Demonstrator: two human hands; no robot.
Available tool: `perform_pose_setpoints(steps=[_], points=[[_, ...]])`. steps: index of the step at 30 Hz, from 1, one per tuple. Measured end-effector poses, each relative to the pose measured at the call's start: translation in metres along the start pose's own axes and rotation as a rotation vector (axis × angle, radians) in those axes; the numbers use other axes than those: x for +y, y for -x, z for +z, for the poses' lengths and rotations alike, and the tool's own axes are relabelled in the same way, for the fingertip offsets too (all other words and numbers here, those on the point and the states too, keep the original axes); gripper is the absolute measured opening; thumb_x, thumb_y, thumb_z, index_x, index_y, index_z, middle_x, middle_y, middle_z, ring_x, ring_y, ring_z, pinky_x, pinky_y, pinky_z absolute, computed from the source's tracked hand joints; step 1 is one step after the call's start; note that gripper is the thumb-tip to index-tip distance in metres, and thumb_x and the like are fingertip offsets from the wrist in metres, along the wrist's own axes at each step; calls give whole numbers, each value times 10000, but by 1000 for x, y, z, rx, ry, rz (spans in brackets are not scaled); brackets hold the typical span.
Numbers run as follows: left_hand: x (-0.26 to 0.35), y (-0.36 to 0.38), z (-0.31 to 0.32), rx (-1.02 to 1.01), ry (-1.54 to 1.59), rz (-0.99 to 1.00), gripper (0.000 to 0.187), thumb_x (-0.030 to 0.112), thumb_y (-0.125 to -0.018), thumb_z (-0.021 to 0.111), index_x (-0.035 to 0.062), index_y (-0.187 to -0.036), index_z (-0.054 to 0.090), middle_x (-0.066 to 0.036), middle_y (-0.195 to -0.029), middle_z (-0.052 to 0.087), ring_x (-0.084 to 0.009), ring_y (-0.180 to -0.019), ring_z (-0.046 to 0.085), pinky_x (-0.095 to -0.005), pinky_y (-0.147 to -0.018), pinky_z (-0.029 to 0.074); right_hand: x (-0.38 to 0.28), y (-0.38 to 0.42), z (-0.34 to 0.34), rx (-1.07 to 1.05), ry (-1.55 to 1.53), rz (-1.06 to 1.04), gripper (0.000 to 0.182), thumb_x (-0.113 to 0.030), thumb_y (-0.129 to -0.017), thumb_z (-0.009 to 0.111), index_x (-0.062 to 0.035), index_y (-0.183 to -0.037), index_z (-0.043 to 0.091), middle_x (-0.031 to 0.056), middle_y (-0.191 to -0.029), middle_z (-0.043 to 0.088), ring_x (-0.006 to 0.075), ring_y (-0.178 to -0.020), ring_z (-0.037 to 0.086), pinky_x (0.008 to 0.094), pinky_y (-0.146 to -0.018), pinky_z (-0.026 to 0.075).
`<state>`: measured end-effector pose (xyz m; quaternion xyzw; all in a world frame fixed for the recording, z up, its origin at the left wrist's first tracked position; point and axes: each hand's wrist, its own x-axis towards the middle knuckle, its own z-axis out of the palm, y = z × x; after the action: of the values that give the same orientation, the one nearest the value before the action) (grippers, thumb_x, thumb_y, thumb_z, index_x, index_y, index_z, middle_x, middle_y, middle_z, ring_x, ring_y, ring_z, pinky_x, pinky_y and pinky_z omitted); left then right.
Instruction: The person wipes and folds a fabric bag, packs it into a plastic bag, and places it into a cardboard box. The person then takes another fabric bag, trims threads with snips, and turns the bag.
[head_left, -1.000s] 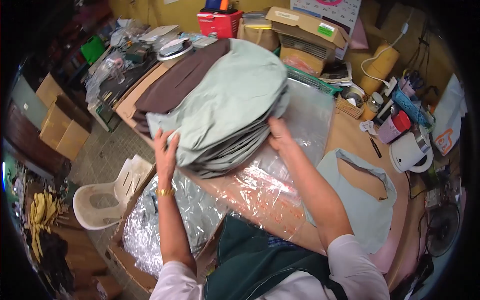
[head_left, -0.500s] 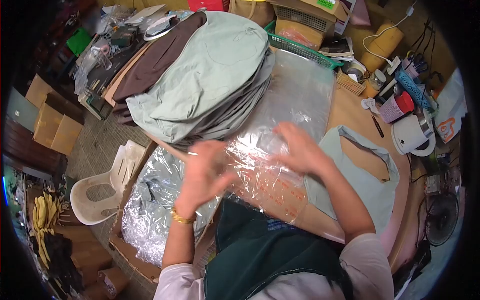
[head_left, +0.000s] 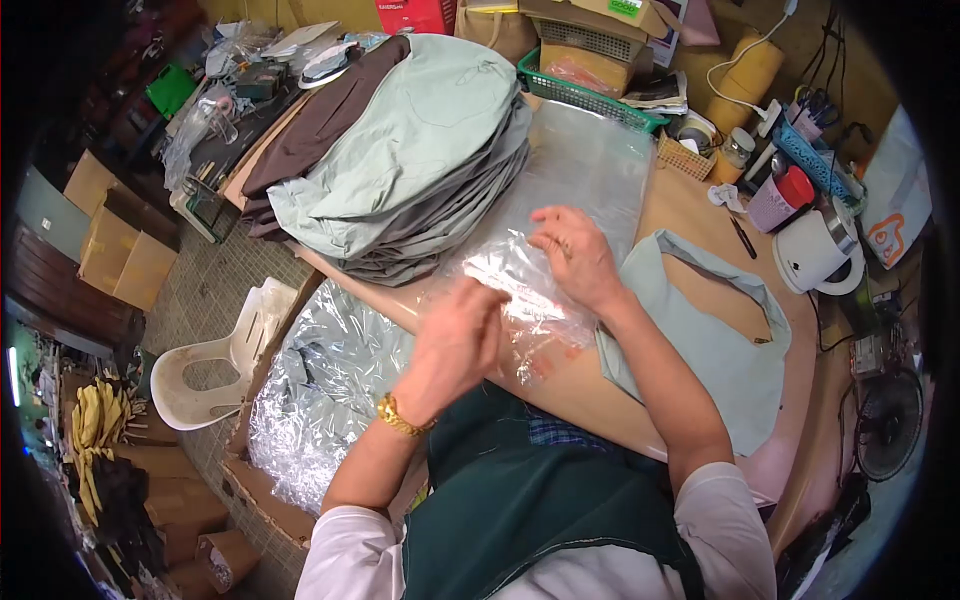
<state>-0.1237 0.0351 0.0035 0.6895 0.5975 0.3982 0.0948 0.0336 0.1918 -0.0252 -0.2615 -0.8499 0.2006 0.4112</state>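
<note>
A clear plastic bag is crumpled between my two hands, above the front of the table. My left hand is somewhat blurred, its fingers curled closed at the bag's near left side. My right hand pinches the bag's far right side with bent fingers. Under and beyond them lies a flat stack of clear plastic bags. To the right, a pale green folded garment piece with an opening rests on the table. A tall pile of pale green and brown garments stands to the left.
Below the table on the left, a carton holds plastic-wrapped garments. A white plastic chair stands beyond it. Along the right are a white kettle, a pink cup, a pen and a fan.
The spread plastic bag has been gathered into a smaller bunch. My hands have come closer together and their fingers have closed; the left moved right, the right slightly up.
</note>
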Motion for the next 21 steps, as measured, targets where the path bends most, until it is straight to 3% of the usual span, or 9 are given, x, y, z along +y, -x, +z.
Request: perform_pose_setpoints(steps=[4,5,6,8,9,10,13,17,21], points=[[-40,3,49,-214,-333,-159,325,148,-879,647,-21,-1147,574,-190,-864,645,-336,-844,645,-397,-759,511,-7,-6,-11,-6,-114,59,98,-113,-847,663,-20,-870,686,130,-1024,664,311,-978,614,396,-865,467],[-27,-13,42,-332,111,-441,394,149,-903,631,-23,-1242,526,-182,-1027,655,-291,-958,654,-370,-812,514,-9,-3,-13,-36,-182,125,118,-136,-848,666,-36,-905,686,134,-1043,656,326,-994,604,422,-895,448],[-35,-11,53,-340,109,-434,394,149,-903,631,-23,-1242,526,-182,-1027,655,-291,-958,654,-370,-812,514,-11,4,-17,-27,-179,131,118,-136,-848,666,-36,-905,686,134,-1043,656,326,-994,604,422,-895,448],[-59,-5,86,-127,1208,-412,381,151,-926,616,7,-1269,534,-162,-1239,583,-262,-1069,621,-359,-857,529,-20,19,-28,-28,94,35,342,-220,-861,672,-78,-1169,626,172,-1299,548,359,-1220,501,482,-1048,349],[-37,-6,77,-58,1617,-508,314,117,-942,591,21,-1237,538,-166,-1362,477,-257,-1116,590,-335,-865,560,-23,30,-38,-22,98,41,342,-220,-861,672,-78,-1169,626,172,-1299,548,359,-1220,501,482,-1048,349],[-37,-2,78,-66,1618,-506,314,117,-942,591,21,-1237,538,-166,-1362,477,-257,-1116,590,-335,-865,560,-23,44,-52,-93,224,151,476,-268,-866,669,-105,-1292,531,183,-1405,434,365,-1321,380,509,-1102,256],[-45,15,93,195,1947,-1124,178,115,-923,648,83,-1067,548,-156,-1173,594,-173,-948,628,-227,-731,565,-24,91,-98,-342,430,516,731,-377,-878,651,-148,-1489,324,198,-1578,177,375,-1476,93,600,-1158,61],[-24,24,94,-97,1810,-1104,260,217,-908,694,81,-1094,574,-62,-998,631,-132,-730,625,-231,-547,530,6,164,-102,-406,594,656,747,-395,-868,661,-145,-1491,331,223,-1586,126,422,-1466,80,675,-1116,51],[-52,27,122,-414,2015,-866,228,222,-903,702,99,-1067,603,-38,-961,636,-106,-763,609,-241,-573,500,8,165,-99,-293,534,636,729,-393,-842,699,-111,-1439,389,242,-1546,214,413,-1453,144,657,-1121,81]])
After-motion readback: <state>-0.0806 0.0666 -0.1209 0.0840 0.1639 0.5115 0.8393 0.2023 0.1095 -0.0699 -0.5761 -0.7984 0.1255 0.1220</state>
